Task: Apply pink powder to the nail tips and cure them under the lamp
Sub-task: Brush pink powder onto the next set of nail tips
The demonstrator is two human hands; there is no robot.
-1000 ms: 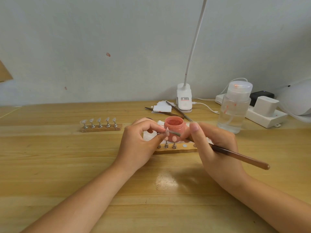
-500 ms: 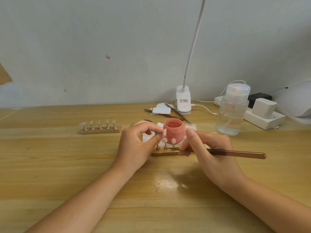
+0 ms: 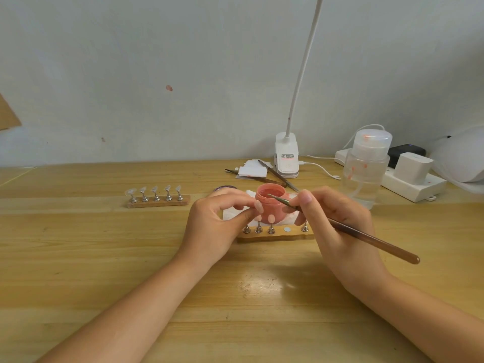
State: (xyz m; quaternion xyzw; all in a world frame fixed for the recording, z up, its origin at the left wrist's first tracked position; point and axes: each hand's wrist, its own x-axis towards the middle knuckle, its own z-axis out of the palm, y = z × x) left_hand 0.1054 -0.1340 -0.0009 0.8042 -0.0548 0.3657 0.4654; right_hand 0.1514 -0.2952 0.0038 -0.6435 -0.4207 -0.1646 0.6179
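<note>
The right hand grips a brown-handled brush between thumb and fingers, with the brush tip inside the mouth of the open pink powder jar. The left hand pinches a small nail tip between thumb and forefinger, just left of the jar. The jar stands on a white tissue at the middle of the wooden table. Directly in front of the jar lies a wooden holder strip with metal pegs; one position shows a bare round magnet. A second holder strip, carrying five clear nail tips, lies well apart to the left. At far right stand a clear pump bottle, a power strip and a white curing lamp, partly out of frame.
</note>
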